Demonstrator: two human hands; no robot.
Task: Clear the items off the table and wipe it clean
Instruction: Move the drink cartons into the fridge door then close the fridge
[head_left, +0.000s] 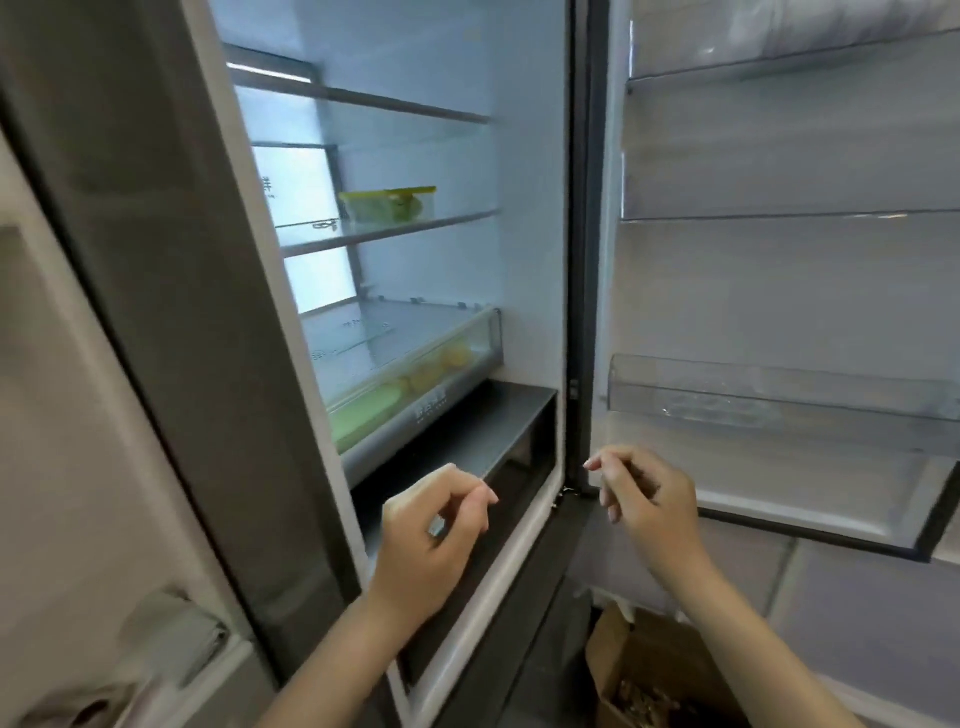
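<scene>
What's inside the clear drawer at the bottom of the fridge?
Through the drawer front show a pale green shape and yellowish lumps, too blurred to identify. The drawer's back is hidden.

Both bare forearms rise from the bottom edge toward the middle of the frame; the left hand (436, 525) sits lower centre, back toward the camera, fingers loosely curled with thumb and forefinger tips close together, holding nothing; the right hand (644, 499) hangs just right of centre, slightly higher, fingers likewise loosely curled and empty; the two hands are apart.
</scene>
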